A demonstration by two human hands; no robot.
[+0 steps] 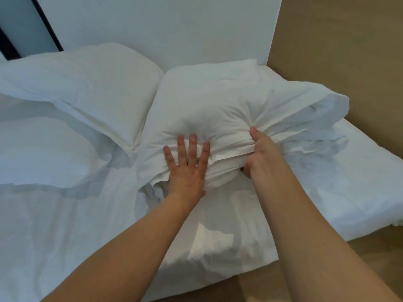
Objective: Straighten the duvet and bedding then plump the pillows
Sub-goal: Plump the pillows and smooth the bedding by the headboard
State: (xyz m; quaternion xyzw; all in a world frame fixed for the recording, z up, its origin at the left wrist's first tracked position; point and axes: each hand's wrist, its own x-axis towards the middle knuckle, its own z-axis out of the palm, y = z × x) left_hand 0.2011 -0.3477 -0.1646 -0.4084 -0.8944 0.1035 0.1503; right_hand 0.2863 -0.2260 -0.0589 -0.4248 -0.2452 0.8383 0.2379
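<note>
White cotton, soft and light: your right hand [258,152] pinches the pillow [218,110] by its near hem, left hand [187,166] presses flat, fingers spread. It sits against the headboard [163,29]; grip corners to plump.

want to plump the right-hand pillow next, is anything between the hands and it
Nothing visible. The left hand already presses flat on the near pillow, and the right hand grips its bunched front edge. The other pillow lies beside it, clear of both hands.
</note>
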